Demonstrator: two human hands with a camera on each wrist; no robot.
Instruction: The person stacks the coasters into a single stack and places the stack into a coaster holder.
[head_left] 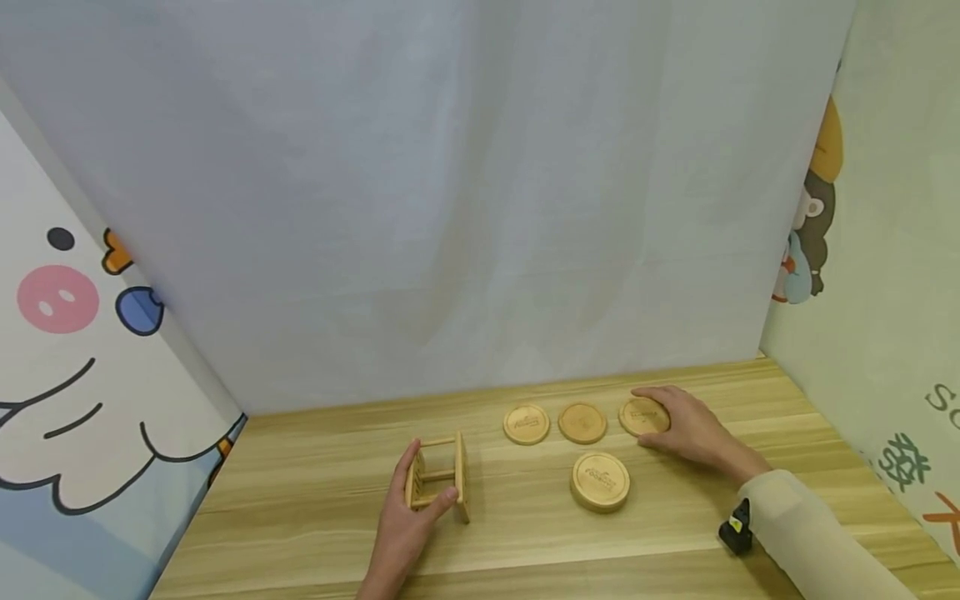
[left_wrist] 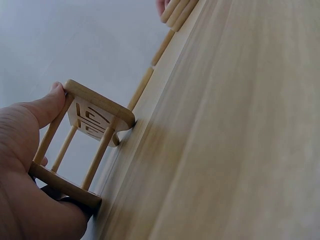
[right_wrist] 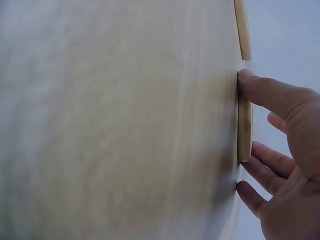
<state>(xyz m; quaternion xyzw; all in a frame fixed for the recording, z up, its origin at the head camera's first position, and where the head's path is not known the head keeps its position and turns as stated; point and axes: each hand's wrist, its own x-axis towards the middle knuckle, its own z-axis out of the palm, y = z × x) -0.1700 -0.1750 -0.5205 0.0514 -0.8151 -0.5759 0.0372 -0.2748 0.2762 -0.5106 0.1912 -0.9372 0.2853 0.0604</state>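
In the head view my left hand grips a small wooden coaster holder, thumb at one side and fingers at the other. The left wrist view shows the holder's slotted end panel and round rods, with its lower edge at the tabletop. My right hand pinches a round wooden coaster at the right end of a row, thumb and fingers at its rim. That coaster lies flat along the table in the right wrist view. Two more coasters, one in the middle and one at left, complete the row.
A short stack of coasters stands in front of the row, between my hands. The wooden table ends at a pale curtain behind. Printed panels stand at left and right.
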